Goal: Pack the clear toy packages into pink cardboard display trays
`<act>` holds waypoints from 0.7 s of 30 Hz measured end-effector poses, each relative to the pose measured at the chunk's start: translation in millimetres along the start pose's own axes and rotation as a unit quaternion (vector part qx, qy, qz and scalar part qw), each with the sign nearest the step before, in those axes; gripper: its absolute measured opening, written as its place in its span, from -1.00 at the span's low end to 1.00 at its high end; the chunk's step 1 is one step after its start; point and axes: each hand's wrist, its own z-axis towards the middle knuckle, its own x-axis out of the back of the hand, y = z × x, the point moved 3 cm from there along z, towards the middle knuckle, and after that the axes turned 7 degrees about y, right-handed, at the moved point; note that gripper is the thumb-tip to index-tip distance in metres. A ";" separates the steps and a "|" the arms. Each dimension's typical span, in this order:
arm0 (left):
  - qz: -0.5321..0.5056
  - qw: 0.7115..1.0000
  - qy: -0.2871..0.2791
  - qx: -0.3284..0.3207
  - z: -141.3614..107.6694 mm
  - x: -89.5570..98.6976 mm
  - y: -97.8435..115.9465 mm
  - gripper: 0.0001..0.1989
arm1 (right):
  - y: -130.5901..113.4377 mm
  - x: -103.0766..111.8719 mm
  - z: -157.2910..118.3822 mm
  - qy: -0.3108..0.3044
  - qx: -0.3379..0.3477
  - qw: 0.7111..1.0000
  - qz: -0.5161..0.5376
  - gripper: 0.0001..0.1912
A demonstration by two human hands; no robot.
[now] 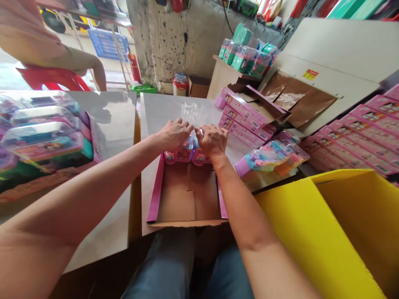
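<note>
In front of me on the table lies a shallow pink cardboard tray box, its near part showing bare brown bottom. Two small clear-topped toy cases, a left one and a right one, stand side by side at its far end. My left hand curls over the left case from above. Over the right case, my right hand is closed with bent fingers. Both hands hide much of the cases, and the fingertips are partly out of sight.
Filled toy cases crowd a tray on the left table. To the right are stacked pink boxes, loose toy cases and a yellow carton. A person sits on a red stool at the far left.
</note>
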 end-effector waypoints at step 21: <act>-0.167 0.908 -0.098 0.372 -132.7 -55.8 19.1 -0.64 | -87.6 -28.6 -97.4 -0.266 0.142 0.943 0.142 -0.63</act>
